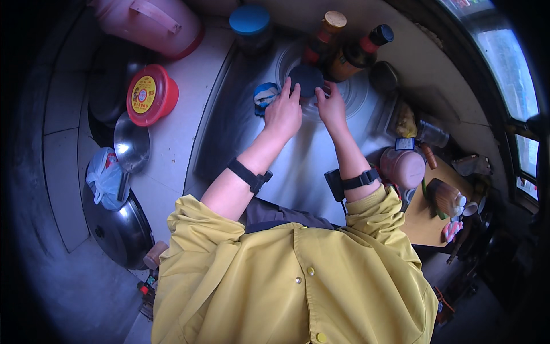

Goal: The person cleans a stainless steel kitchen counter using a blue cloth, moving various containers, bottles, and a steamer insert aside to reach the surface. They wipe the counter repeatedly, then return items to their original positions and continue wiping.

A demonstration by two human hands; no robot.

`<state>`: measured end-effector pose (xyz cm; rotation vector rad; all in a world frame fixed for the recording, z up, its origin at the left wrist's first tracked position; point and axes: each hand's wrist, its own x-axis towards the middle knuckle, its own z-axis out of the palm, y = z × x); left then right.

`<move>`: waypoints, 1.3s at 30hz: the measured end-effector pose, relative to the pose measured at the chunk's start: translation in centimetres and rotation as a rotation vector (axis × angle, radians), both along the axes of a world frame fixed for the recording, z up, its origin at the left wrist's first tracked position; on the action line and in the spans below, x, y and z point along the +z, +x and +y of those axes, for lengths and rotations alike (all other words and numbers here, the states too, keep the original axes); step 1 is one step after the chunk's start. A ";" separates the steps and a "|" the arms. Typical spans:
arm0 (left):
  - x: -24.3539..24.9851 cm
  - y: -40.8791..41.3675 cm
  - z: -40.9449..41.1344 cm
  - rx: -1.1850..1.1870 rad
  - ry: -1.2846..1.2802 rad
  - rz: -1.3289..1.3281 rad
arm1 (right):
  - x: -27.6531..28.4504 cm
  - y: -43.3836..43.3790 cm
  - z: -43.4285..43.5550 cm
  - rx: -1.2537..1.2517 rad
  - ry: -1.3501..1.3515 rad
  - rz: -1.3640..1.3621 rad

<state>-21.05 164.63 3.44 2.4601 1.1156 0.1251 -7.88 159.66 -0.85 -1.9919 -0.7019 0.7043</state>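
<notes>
My left hand [284,109] and my right hand [331,103] are both at a dark round lid [306,80], with fingers on its near left edge and its right edge. What the lid sits on is mostly hidden. A blue-and-white cloth [265,98] lies just left of my left hand. Behind the lid stand a sauce bottle with a pale cap [320,41] and a dark-capped sauce bottle [356,56]. A clear round glass dish or lid [359,101] lies beneath and around them on the metal surface [300,159].
At the back left stand a blue-lidded jar [250,28] and a pink plastic jug [150,26]. Further left are a red lidded tub [150,94], a metal bowl [132,144] and a large pan lid [120,234]. To the right, a pink-lidded container [402,167] adjoins a yellow board [421,215].
</notes>
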 end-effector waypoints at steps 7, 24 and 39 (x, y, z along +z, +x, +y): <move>0.0 -0.8 1.9 -0.020 -0.007 -0.016 | -1.0 0.1 2.8 -0.121 -0.032 0.165; -1.5 -15.0 -3.4 0.299 -0.032 -0.216 | 0.2 -1.2 3.0 -0.191 -0.110 -0.162; -0.5 -42.1 -14.4 0.773 -0.031 -0.441 | 6.8 -36.8 -1.8 0.975 -0.017 0.048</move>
